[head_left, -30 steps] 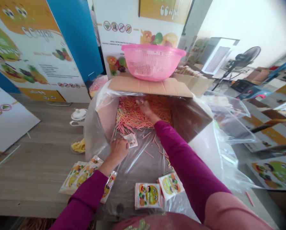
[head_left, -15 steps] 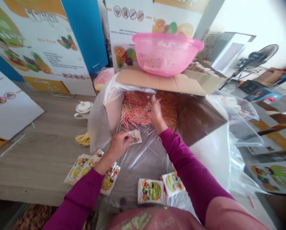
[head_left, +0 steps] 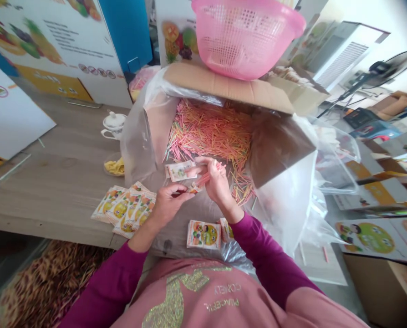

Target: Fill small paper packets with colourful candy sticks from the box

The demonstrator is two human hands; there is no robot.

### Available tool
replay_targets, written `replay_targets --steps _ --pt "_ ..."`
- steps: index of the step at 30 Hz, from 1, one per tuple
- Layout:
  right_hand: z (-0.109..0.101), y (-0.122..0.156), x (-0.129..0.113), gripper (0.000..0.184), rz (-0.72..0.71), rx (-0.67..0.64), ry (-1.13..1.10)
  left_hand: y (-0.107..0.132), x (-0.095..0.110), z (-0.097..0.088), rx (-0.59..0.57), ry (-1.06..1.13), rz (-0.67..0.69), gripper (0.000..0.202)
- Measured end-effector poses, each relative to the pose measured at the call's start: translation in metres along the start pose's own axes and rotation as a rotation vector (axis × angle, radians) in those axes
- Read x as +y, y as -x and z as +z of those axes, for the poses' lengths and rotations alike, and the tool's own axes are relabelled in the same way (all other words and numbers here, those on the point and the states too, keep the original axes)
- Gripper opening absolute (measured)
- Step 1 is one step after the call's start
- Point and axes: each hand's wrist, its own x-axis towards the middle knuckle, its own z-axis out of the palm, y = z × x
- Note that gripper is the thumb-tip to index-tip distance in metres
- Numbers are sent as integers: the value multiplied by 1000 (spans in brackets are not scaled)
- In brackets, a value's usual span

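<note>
The right hand's fingers (head_left: 203,165) are closed on a small bunch of pink-orange sticks (head_left: 208,176), just beside a small printed sachet (head_left: 194,188) pinched in the left hand (head_left: 171,205), apparently to bring the two together. The plastic-lined carton (head_left: 231,86) seems placed to keep the loose sticks (head_left: 206,132) within reach, with more printed sachets (head_left: 123,212) on the tabletop (head_left: 63,182) at lower left.

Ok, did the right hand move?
Yes. The right hand moved back out of the colored sticks, toward the person and away from the cardboard flap.
</note>
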Motion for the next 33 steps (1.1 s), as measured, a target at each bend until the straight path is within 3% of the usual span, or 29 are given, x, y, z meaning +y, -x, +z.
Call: replay_targets --steps 3,9,14,19,23,25,27,29,31,33 --pt "-1 9 4 66 3 -28 87 0 0 2 6 10 36 21" --pt "-4 19 6 67 -64 -205 289 -3 -5 5 -8 88 68 21" --pt "-7 9 4 82 -28 -108 154 -8 -12 15 -22 290 -23 29" --pt "2 19 21 68 22 -147 324 -2 -10 19 -116 406 -85 42" --pt "8 20 41 62 -3 -168 395 24 -12 1 -182 243 -154 36" --pt "3 -2 40 51 -69 -297 487 41 -16 -19 -164 -10 -131 30" --pt "-10 -44 28 35 -169 -415 643 56 -21 -43 -106 -337 -23 28" --pt "-29 -102 10 22 -240 -242 792 67 -28 -65 -6 -661 128 27" --pt "-50 -164 -10 26 -224 4 928 73 -36 -80 85 -942 234 28" --pt "-68 -214 -25 32 -187 207 914 75 -42 -89 106 -1153 269 34"
